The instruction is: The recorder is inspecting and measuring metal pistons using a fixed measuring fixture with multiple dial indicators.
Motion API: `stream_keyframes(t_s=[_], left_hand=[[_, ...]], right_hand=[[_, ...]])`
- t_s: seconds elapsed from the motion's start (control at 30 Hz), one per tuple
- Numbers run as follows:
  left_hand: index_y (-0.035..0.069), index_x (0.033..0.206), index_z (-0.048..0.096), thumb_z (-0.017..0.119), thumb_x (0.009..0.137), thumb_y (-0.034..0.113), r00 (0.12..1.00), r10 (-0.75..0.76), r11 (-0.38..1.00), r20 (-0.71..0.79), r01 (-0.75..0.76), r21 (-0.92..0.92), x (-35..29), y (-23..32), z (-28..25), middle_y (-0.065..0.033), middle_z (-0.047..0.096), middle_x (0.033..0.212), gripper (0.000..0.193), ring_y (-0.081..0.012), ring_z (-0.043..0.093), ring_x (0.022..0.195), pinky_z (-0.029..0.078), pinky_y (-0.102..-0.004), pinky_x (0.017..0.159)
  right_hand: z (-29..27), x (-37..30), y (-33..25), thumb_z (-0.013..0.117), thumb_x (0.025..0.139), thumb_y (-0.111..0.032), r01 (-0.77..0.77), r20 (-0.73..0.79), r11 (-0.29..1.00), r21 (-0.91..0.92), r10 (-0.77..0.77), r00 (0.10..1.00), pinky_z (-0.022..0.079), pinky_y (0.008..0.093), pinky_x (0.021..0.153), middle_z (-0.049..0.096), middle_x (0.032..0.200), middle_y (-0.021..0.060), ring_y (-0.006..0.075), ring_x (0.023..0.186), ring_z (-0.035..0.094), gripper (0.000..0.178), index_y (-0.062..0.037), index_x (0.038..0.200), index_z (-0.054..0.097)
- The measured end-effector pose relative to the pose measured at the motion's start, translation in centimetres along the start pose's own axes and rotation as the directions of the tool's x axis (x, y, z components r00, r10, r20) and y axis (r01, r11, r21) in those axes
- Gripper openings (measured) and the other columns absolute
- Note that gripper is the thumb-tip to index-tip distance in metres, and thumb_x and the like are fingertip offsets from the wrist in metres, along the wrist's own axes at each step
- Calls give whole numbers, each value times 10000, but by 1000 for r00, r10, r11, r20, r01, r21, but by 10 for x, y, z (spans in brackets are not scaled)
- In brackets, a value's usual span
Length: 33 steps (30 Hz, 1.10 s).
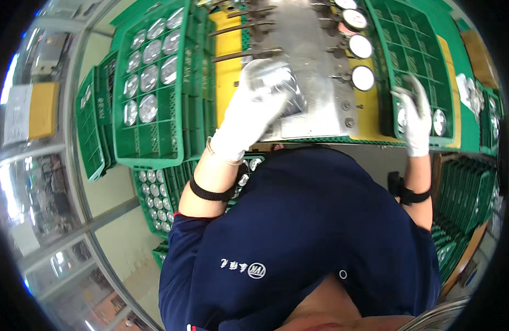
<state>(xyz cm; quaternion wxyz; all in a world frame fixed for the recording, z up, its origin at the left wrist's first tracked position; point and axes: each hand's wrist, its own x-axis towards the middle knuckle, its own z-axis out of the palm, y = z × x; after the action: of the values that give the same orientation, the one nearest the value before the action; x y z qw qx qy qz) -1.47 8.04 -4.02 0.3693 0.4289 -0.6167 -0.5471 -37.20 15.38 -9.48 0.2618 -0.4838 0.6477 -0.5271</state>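
Above the middle of the desk (370,126), the left hand (253,107) wears a white glove and is at a dark shiny piece (294,96) over the silver plate (318,124). The hand is blurry, so it is hard to tell how far its fingers are open, or if they have hold of the piece.

On the right side, the green box (411,52) has round silver pieces (439,122) in its near end. The right hand (417,118), gloved too, is over that end. Its fingers are partly open and a little spread, and nothing shows in them (though part of the palm is hidden).

The silver pieces look like metal, so they should be hard, a bit heavy and not squashy. Smooth sides may slip, and a bump could scratch them. The best hold seems to be around the sides, thumb across from fingers. For the dark piece, the edges look safest.

The left arm slants up and to the right. The right arm goes almost straight up, fingers pointing away from the body.
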Motion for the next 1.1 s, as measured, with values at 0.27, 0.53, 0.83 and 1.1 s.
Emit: stream_keyframes(t_s=[0.27,0.53,0.83,1.1], left_hand=[[24,1306,542,837,624,318,902,327,416,283,-407,813,28,-18,42,-170,605,1218,799,-367,587,1050,478,-440,942],[31,1370,492,820,698,248,886,406,457,224,-409,790,44,-40,42,-185,564,1285,778,-363,570,1134,471,-429,990],[21,1405,451,821,688,199,907,385,581,174,-384,717,56,-47,43,-201,529,1334,826,-372,542,1216,458,-412,1046],[5,1404,442,787,743,241,899,409,555,159,-383,738,57,-49,48,-213,510,1338,783,-394,547,1187,476,-430,1006]], right_hand=[[78,-25,-61,644,958,-155,-444,619,887,129,278,735,529,247,628,653,986,55,90,703,603,548,-20,1455,454],[103,-46,-48,663,939,-144,-713,711,652,258,371,597,599,332,578,633,1071,134,169,669,661,862,-51,1592,109],[104,-38,-49,645,937,-121,-686,702,692,223,374,606,574,308,464,641,1023,129,159,579,639,889,-132,1607,61],[104,-35,-52,611,943,-106,-723,695,653,224,413,589,568,289,462,639,1029,131,157,584,634,859,-162,1609,72]])
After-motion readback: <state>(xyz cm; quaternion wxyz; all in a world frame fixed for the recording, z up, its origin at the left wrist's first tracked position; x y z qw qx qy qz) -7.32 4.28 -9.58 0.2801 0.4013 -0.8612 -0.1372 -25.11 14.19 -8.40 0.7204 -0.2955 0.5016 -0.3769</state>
